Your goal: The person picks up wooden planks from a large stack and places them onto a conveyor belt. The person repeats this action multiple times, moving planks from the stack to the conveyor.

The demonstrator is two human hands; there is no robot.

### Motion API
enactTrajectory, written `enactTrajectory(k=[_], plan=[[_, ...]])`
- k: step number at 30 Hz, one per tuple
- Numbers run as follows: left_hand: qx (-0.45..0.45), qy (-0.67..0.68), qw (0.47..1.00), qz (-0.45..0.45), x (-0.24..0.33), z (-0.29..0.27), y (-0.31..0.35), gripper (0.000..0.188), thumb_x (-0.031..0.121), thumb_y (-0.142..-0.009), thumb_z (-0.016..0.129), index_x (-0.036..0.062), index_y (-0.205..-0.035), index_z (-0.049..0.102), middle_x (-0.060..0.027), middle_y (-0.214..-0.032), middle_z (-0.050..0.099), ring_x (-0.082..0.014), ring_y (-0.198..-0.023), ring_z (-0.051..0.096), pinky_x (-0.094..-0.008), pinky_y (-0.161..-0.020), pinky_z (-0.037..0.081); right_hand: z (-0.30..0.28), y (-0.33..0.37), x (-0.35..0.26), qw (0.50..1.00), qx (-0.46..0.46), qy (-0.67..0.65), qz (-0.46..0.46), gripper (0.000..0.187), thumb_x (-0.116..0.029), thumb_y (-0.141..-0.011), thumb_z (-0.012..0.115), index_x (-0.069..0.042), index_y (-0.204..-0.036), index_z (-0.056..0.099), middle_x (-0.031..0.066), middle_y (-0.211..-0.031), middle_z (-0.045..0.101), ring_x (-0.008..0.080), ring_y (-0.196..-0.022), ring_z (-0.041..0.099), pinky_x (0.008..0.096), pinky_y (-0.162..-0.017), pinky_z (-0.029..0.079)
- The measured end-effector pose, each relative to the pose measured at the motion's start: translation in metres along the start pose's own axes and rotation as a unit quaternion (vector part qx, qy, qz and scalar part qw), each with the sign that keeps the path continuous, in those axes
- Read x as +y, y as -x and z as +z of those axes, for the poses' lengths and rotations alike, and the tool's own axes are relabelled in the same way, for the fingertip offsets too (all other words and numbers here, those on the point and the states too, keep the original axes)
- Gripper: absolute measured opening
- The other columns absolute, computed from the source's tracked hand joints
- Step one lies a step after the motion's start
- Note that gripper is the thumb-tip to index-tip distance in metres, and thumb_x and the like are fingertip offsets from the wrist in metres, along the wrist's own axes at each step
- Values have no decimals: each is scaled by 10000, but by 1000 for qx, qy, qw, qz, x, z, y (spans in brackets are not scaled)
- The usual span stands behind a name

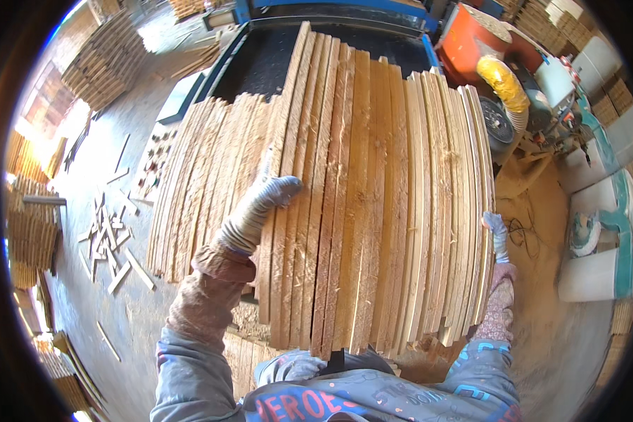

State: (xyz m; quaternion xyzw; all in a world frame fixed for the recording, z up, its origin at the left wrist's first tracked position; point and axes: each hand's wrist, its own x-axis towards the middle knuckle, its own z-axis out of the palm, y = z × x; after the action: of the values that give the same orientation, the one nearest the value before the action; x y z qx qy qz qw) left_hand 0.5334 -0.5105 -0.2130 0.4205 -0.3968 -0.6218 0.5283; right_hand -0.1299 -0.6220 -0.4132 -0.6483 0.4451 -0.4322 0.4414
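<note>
A wide row of rough wooden boards [373,197], set on edge side by side, spans the space between my gloved hands. Against the row's left side lies my left hand [261,205], its thumb over the outer board and its other fingers mostly hidden. At the opposite side my right hand [496,235] is pressed along the last board, with only part of the hand showing. The row is clamped between both hands, its near ends close to my body. Another stack of boards [204,176] stands just to the left, partly behind my left arm.
A black conveyor bed [260,56] with a blue frame lies beyond the boards. At far right are an orange machine [464,42] and a yellow hose [503,81]. Wood offcuts [109,235] litter the floor at left, with stacked timber [105,60] farther back.
</note>
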Motion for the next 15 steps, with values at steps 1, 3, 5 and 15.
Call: enactTrajectory(k=[1, 3, 5, 15], plan=[[-5, 17, 1000, -26, -12, 8, -17, 729, 261, -949, 699, 67, -1499, 263, -49, -1076, 682, -119, -935, 594, -293, -854, 486, -9, 4, 6, 999, 17, 36, 2, 252, -194, -1053, 542, -112, -1251, 673, 4, -1215, 643, 148, -1145, 610, 301, -991, 506], [-18, -1, 999, -42, -34, 20, -51, 1003, 344, -941, 719, 59, -1638, 56, -77, -1021, 701, -133, -864, 622, -291, -799, 501, -26, 7, 11, 993, 48, 112, 8, 194, -198, -1031, 582, -105, -1160, 693, -3, -1075, 639, 127, -1012, 621, 290, -954, 493], [21, -451, 888, -87, -38, 11, -71, 981, 608, -966, 586, 76, -1637, 105, -244, -1303, 634, -344, -1184, 620, -444, -1023, 468, -8, -5, -1, 995, 65, 42, 66, 198, -217, -1003, 616, -82, -1122, 699, 4, -1045, 635, 131, -985, 609, 282, -927, 482], [10, -735, 678, 1, -70, 21, 0, 957, 674, -895, 610, 185, -1621, 222, -257, -1574, 310, -470, -1459, 267, -601, -1171, 215, 108, -49, -95, 939, 113, 140, 293, 783, -664, -855, 695, -21, -1301, 669, 153, -1278, 692, 274, -1232, 606, 379, -1068, 438]])
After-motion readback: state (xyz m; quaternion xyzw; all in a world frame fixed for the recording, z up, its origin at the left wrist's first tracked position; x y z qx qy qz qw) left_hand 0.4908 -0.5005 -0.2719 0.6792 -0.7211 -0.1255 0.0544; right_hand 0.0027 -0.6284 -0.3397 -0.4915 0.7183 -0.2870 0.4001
